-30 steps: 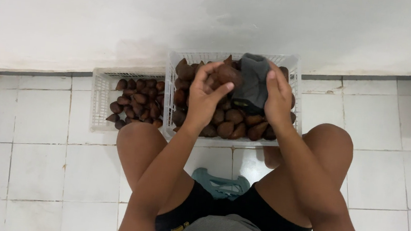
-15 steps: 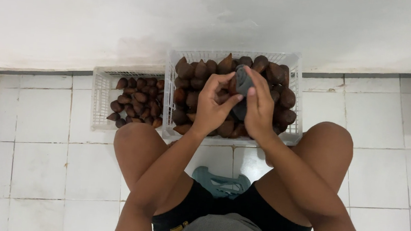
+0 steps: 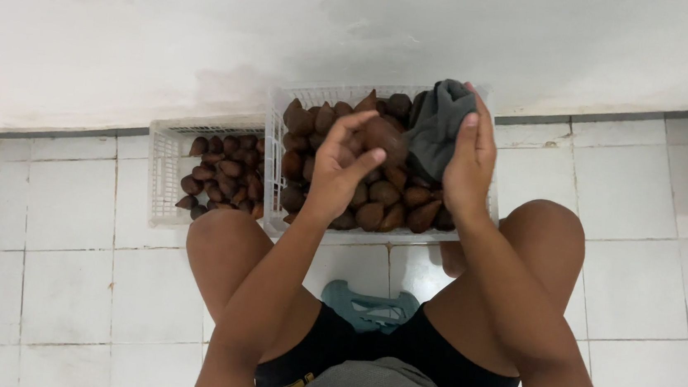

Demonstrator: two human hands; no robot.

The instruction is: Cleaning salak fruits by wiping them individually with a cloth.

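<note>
My left hand [image 3: 345, 162] holds a brown scaly fruit [image 3: 384, 136] over a white plastic basket [image 3: 276, 212] that is filled with several of the same brown fruits [image 3: 385, 201]. My right hand [image 3: 470, 159] grips a dark grey cloth [image 3: 437, 127] pressed against that fruit. Both hands hover above the basket's middle, close together.
A second, smaller white basket [image 3: 161, 177] with more brown fruits [image 3: 226, 171] stands to the left against the white wall. I sit low on a teal stool [image 3: 371, 310], knees spread on a white tiled floor [image 3: 65, 252].
The hands parted a little: the grey cloth moved up and right in my right hand, and the fruit shows in my left hand.
</note>
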